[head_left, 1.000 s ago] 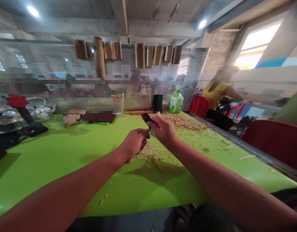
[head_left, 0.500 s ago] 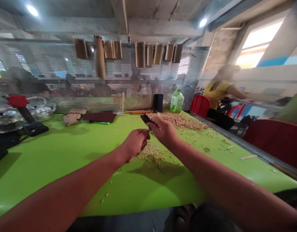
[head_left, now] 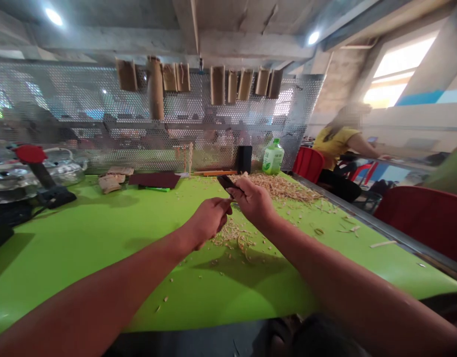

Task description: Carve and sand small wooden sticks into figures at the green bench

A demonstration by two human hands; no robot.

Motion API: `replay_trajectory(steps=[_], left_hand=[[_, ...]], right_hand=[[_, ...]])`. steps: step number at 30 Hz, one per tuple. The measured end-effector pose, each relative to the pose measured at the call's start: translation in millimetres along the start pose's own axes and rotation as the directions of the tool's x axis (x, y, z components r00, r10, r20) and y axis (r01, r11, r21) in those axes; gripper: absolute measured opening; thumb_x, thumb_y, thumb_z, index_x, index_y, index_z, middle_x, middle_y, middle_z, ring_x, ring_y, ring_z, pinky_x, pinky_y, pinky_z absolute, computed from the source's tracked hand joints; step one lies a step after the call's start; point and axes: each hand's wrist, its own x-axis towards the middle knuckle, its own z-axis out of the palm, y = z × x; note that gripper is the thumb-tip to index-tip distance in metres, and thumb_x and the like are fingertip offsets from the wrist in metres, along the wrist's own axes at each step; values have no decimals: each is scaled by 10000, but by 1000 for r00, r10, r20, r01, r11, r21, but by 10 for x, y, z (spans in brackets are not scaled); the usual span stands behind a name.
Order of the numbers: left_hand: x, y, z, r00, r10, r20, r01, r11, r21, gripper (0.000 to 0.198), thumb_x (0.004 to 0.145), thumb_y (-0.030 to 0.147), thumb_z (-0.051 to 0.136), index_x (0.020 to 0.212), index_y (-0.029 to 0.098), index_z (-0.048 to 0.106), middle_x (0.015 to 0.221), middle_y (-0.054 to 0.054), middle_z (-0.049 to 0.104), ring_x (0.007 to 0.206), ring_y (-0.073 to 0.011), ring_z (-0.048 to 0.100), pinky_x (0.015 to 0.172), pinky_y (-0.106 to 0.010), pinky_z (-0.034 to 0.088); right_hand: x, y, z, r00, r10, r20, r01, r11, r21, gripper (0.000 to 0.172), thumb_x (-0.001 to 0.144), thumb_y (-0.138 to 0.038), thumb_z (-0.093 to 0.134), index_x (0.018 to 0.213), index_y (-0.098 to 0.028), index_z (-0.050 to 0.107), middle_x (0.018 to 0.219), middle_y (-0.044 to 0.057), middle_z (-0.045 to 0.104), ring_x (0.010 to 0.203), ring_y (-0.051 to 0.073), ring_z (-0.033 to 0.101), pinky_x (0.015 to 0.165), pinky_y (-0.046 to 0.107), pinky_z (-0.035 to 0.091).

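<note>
My right hand is closed around a dark-handled tool, whose dark flat end sticks out up and to the left past my thumb. The tool's working end is hidden near my fingers. Just left of it, my left hand is closed, its fingertips close against the right hand. Whatever it pinches is too small and covered to make out. Both hands are above the green tabletop. Small pale chips and a curled shaving lie below them.
A heap of shavings lies behind my right hand, near a green bottle and a black block. Dark red sheets and brown pieces are at back left. Metal kettles stand far left. A person sits at right.
The hands keep nearly the same pose and grip. The whole view has shifted very slightly.
</note>
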Motion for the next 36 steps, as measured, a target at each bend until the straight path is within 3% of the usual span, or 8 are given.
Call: replay_trajectory(steps=[3, 7, 13, 18, 23, 27, 32, 36], left_hand=[[-7, 0, -6, 1000, 6, 8, -6, 1000, 0, 294, 946, 354, 458, 706, 187, 493, 370, 108, 296, 260, -40, 210, 300, -177, 129], [-3, 56, -64, 998, 12, -61, -19, 993, -116, 270, 945, 359, 450, 732, 197, 488, 418, 105, 330, 265, -41, 207, 290, -184, 112], [-21, 11, 7, 1000, -7, 2, 7, 1000, 8, 305, 948, 352, 450, 693, 190, 488, 372, 100, 313, 265, -44, 224, 298, -176, 139], [-19, 20, 10, 997, 23, -72, -28, 998, -63, 281, 944, 359, 444, 718, 197, 486, 388, 106, 319, 259, -43, 208, 295, -181, 118], [-9, 2, -2, 1000, 4, 9, -4, 1000, 15, 307, 943, 359, 456, 692, 186, 494, 366, 103, 311, 260, -40, 221, 299, -174, 136], [-5, 26, -25, 997, 38, -71, -44, 995, -87, 281, 943, 370, 446, 727, 194, 485, 407, 106, 329, 266, -40, 208, 295, -183, 120], [-20, 25, -4, 1000, 7, 6, -7, 1000, 25, 306, 944, 362, 449, 696, 188, 489, 372, 100, 316, 264, -44, 224, 307, -184, 133], [-29, 23, -2, 1000, 26, -14, -27, 999, -27, 295, 936, 392, 467, 720, 192, 495, 397, 105, 318, 268, -41, 211, 308, -190, 124]], right_hand=[[5, 3, -21, 1000, 2, -4, -2, 1000, 15, 292, 897, -414, 476, 686, -219, 424, 591, -28, 411, 554, 114, 357, 542, 258, 259], [0, 34, -16, 1000, -7, 19, 6, 1000, 9, 278, 901, -413, 492, 708, -216, 456, 608, -26, 439, 562, 114, 366, 544, 256, 259], [8, 0, -12, 1000, 22, 4, -22, 1000, 2, 291, 893, -405, 486, 677, -220, 426, 584, -33, 397, 551, 113, 350, 532, 254, 252], [20, -7, -35, 1000, 9, -13, -9, 1000, 1, 293, 887, -414, 490, 676, -220, 428, 590, -26, 404, 556, 117, 349, 536, 259, 262], [11, 10, -29, 1000, 11, 0, -11, 1000, -12, 295, 886, -408, 493, 667, -219, 436, 576, -30, 402, 542, 114, 341, 529, 257, 258], [6, 14, -30, 1000, -6, -16, 6, 1000, 6, 295, 896, -413, 491, 682, -216, 446, 599, -25, 420, 558, 114, 359, 536, 256, 273], [5, -5, -30, 1000, -3, 2, 3, 1000, 0, 293, 895, -405, 487, 675, -219, 435, 589, -29, 400, 556, 116, 351, 539, 257, 278], [7, -7, -47, 1000, -13, -24, 13, 1000, 2, 288, 895, -411, 485, 684, -218, 455, 599, -21, 426, 563, 119, 357, 543, 258, 287]])
